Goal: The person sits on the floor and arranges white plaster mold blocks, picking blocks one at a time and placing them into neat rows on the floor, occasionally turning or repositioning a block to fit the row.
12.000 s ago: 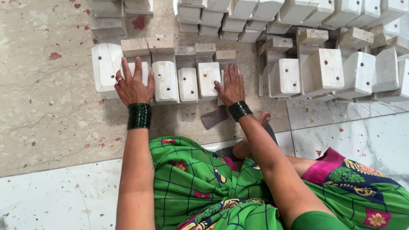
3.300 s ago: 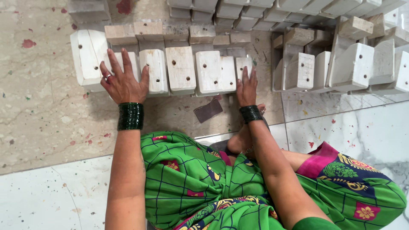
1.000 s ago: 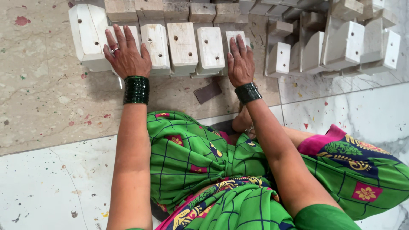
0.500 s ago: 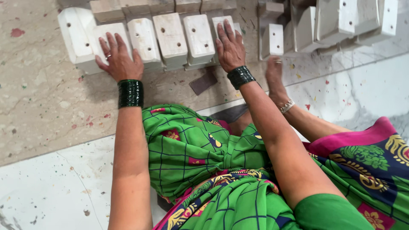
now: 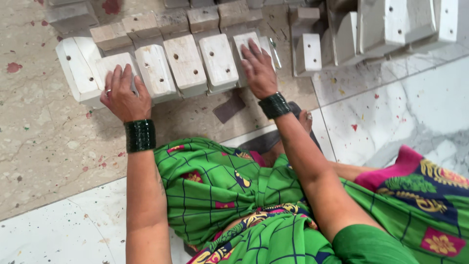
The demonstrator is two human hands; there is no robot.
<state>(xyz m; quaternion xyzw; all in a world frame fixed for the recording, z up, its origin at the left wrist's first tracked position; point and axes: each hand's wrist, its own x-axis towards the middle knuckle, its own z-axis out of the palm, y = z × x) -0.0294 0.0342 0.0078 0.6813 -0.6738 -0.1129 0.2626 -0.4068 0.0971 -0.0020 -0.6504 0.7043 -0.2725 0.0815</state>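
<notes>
From the head view I see both of my hands laid flat on a row of white-painted wooden blocks (image 5: 185, 63) that sits on the speckled stone floor (image 5: 44, 142) in front of my knees. My left hand (image 5: 124, 95) rests on the second block from the left (image 5: 113, 64), fingers (image 5: 116, 78) spread and pressed on its top face, palm hanging over the near edge; it grips nothing, and a ring shows on one finger. The big end block (image 5: 78, 68) lies just beside that hand, to its left. My right hand (image 5: 259, 71) lies palm down on the block at the right end of the row (image 5: 246, 40), fingers straight and close together, pointing away from me, again flat and not closed round anything. Between the two hands three more blocks lie side by side, touching, each with small drilled holes in the top. Behind the row runs a line of bare unpainted blocks (image 5: 141, 25), and to the right stands a cluster of taller white pieces (image 5: 391, 22). A dark flat scrap (image 5: 228, 106) lies on the floor just below my right wrist. Both wrists carry dark green bangles (image 5: 139, 135).
</notes>
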